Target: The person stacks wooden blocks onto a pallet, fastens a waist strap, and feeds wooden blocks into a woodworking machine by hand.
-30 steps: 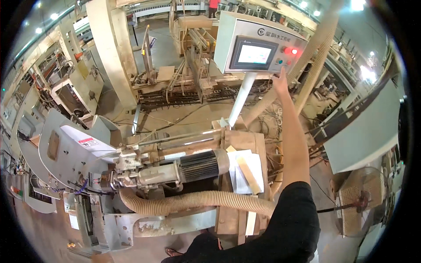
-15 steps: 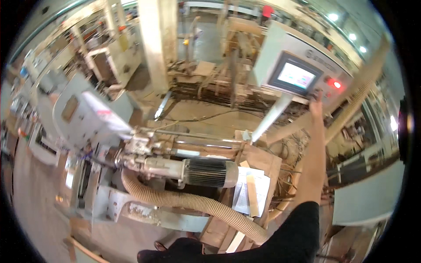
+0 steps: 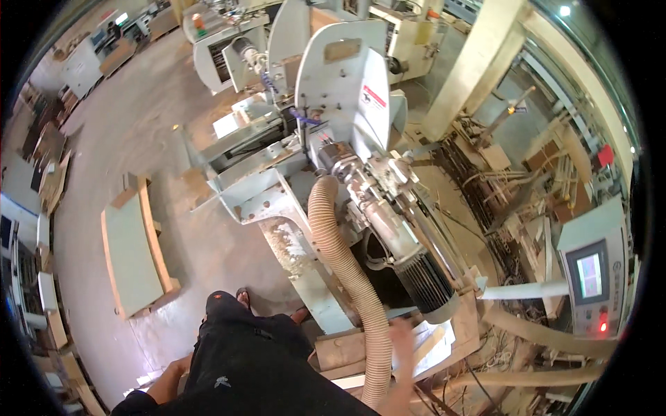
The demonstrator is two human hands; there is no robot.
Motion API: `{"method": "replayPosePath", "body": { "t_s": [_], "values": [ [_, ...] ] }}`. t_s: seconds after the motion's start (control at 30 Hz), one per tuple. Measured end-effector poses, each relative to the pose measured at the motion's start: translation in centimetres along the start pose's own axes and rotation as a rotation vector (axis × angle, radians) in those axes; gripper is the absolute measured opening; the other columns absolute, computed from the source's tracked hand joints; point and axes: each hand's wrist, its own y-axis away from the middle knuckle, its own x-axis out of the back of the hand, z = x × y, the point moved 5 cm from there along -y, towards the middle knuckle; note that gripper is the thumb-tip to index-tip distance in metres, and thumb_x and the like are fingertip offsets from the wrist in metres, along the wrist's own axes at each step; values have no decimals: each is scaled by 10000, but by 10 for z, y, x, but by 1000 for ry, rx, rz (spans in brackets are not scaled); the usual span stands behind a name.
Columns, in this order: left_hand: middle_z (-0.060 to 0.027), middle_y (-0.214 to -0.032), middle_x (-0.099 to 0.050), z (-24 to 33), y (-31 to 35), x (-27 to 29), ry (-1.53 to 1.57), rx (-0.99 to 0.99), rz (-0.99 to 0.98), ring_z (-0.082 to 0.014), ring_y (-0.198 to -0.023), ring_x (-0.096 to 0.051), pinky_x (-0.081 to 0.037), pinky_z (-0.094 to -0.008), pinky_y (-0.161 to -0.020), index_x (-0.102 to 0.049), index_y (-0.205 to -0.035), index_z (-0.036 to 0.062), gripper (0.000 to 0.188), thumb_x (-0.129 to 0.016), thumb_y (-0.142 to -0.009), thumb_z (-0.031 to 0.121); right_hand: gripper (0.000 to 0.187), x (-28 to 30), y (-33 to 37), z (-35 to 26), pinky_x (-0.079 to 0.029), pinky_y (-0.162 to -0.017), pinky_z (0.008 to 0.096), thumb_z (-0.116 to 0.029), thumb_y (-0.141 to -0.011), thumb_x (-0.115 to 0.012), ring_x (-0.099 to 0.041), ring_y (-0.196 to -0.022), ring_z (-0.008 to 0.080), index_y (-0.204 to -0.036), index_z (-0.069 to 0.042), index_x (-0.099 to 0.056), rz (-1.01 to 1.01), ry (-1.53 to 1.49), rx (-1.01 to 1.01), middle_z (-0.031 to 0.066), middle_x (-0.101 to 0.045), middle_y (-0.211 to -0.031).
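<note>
Smeared by motion, my right hand (image 3: 402, 340) is beside the ribbed tan hose (image 3: 350, 274), over the near side of the white papers (image 3: 438, 355) on a wooden board. What its fingers do is not visible. A strip of light wood (image 3: 427, 344) lies on those papers. Low at my left side, my left hand (image 3: 182, 365) hangs against my dark clothing, its fingers mostly hidden. Beyond the hose stands a grey machine with a black finned motor (image 3: 424, 281) and an upright guard plate (image 3: 340, 69). A control panel (image 3: 591, 274) with a lit screen and red light is at right.
On the floor at left rests a low wooden stand with a greenish top (image 3: 132, 256). Offcuts and scrap wood (image 3: 548, 256) pile up behind the machine, near a pale column (image 3: 475, 69). Loose cables and another thick hose (image 3: 541, 333) run along the lower right.
My view has swung left and down, so the machine and panel appear further right. My right hand has left the control panel and come down near the papers. My left hand has come into view.
</note>
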Motion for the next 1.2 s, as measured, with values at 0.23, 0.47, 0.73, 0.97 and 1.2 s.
{"method": "replayPosePath", "body": {
  "t_s": [0.23, 0.47, 0.73, 0.97, 1.2],
  "values": [
    [-159, -1145, -594, -4, 2, -20, 104, -33, -24, -283, -1070, -539, -408, -357, -914, -558, -1175, -19, 586, -689, -735, 345, 254, -194, 117, -23, -485, -749, 290, -35, -854, -527, -631, -834, 212, -1089, -3, -619, -611, 243, -271, 146, -659, -951],
    [-172, -1157, -590, -11, 14, -11, 189, -151, -26, -290, -1085, -535, -404, -359, -922, -555, -1179, -22, 599, -696, -727, 345, 278, -253, 184, 152, -467, -769, 295, 39, -848, -445, -568, -875, 182, -1102, 11, -556, -413, -348, -563, 89, -579, -1039],
    [-187, -1171, -586, -19, 29, 44, 310, -196, -42, -298, -1101, -531, -400, -362, -930, -552, -1183, -26, 614, -704, -718, 345, 194, -319, 196, 18, -403, -835, 317, -139, -881, -523, -514, -909, 194, -1023, -7, -529, -197, -22, -110, 88, -514, -954],
    [-200, -1183, -581, -21, 44, 113, 384, -204, -129, -306, -1116, -527, -397, -364, -937, -550, -1187, -28, 627, -711, -711, 345, 245, -373, 219, -85, -430, -728, 281, -61, -796, -592, -520, -815, 175, -1024, -21, -513, -154, 191, -248, 104, -519, -904],
    [-213, -1195, -577, -24, 68, 164, 480, -141, -96, -313, -1130, -523, -393, -367, -944, -547, -1191, -31, 640, -718, -703, 345, 236, -400, 234, -143, -430, -663, 269, -33, -762, -608, -520, -743, 165, -978, -29, -512, -209, -37, -523, 90, -524, -848]
  ]
}}
